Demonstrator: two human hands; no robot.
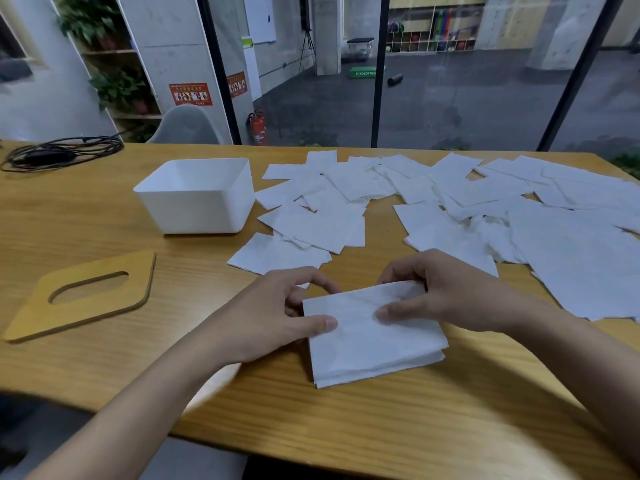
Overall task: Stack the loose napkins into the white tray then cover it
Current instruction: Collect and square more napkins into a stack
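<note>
Stacking is proceeding: left hand (273, 306) and right hand (450, 292) are gripping a small napkin stack (374, 344) on the surface (381, 431), fingers (313, 323) pinching its far edge. The next move is probably calling for a level lift into the white tray (194, 211), well apart at left.

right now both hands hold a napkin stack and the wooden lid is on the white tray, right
No: the head view shows the wooden lid lying on the table left of the white tray. Left hand and right hand do hold the napkin stack.

One white tray (194, 216), one lid (104, 306), one napkin stack (374, 348), one left hand (266, 317), one right hand (446, 292), loose napkins (346, 188) beyond counting.
</note>
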